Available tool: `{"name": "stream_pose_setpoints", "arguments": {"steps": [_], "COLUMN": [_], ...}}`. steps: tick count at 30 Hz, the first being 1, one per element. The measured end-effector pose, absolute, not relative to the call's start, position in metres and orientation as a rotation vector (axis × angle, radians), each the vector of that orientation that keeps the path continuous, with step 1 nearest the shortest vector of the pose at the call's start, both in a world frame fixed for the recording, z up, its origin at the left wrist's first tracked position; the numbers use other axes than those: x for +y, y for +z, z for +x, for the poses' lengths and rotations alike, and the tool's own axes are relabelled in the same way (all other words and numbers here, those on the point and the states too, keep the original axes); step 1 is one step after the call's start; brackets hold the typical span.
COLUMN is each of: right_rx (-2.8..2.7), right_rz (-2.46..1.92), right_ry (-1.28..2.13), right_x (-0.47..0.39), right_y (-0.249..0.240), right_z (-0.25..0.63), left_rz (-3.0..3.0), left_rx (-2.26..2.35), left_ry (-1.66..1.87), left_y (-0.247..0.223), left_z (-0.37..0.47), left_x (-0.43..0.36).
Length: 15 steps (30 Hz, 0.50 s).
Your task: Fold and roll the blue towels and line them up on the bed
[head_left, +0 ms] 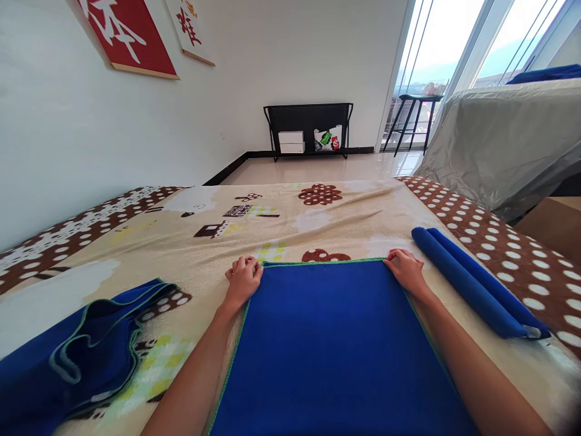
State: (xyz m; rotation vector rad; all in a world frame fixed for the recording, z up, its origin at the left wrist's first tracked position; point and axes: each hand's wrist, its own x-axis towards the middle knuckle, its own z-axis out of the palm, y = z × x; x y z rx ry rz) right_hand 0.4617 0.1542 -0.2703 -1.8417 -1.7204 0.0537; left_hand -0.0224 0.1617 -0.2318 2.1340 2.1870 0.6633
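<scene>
A blue towel (336,345) with green stitched edges lies flat on the blanket in front of me. My left hand (245,277) pinches its far left corner. At the far right corner, my right hand (405,270) has its fingers closed on the same towel. The far edge runs nearly straight between both hands, while the near part passes out of the picture. To the right lies a rolled or folded blue towel (476,281). A crumpled blue towel (95,345) with green edging rests on the left.
The patterned blanket (281,227) has brown polka-dot borders. Beyond it stand a black rack (308,121) and a black stool (420,100). Plastic sheeting (512,133) covers something large at the right, near a cardboard box (551,227). A white wall (68,139) runs along the left.
</scene>
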Motion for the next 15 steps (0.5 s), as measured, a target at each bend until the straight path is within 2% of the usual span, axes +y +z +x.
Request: {"name": "stream_pose_setpoints", "arguments": {"steps": [11,15], "right_rx": [-1.749,-1.761], "right_rz": [-1.845,-1.828], "right_ry": [-0.009,-0.079], "right_x": [0.152,0.141], "right_y": [-0.266,-0.240], "right_z": [0.455,0.446], "left_rz": [2.146,2.159], "left_rx": [2.246,2.270], "left_ry": [0.550,0.526], "left_y": [-0.232,-0.223], "left_z": [-0.019,-0.016], "left_x": [0.160,0.156]}}
